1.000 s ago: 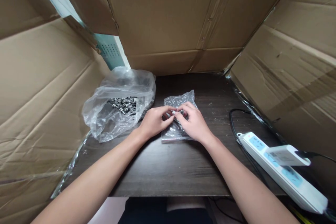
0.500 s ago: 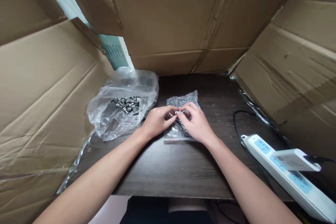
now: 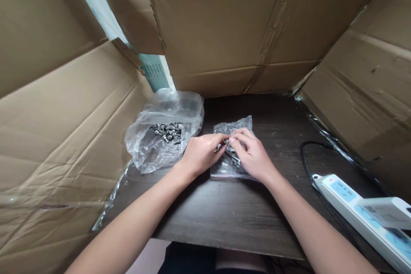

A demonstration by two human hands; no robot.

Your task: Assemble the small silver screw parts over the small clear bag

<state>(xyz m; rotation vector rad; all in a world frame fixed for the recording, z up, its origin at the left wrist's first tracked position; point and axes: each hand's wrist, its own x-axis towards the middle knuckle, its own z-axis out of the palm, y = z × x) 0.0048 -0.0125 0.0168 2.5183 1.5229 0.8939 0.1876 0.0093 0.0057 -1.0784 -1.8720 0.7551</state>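
My left hand [image 3: 203,150] and my right hand [image 3: 252,152] meet over a small clear plastic bag [image 3: 229,173] lying on the dark table. The fingertips of both hands are pinched together around something small, which they mostly hide. Metal screws [image 3: 233,157] show on the small bag between the hands. To the left, a larger open plastic bag [image 3: 150,115] holds a pile of metal screws [image 3: 170,132]; my left hand is near its right edge.
Cardboard walls [image 3: 224,21] enclose the dark table [image 3: 244,218] on the left, back and right. On the right lies a white power strip [image 3: 353,214] with a white adapter [image 3: 385,212] plugged in and a black cable [image 3: 303,158].
The whole view has shifted, so everything appears further right and slightly lower. More of the screws between my hands shows. Both hands remain pinched together over the small bag.
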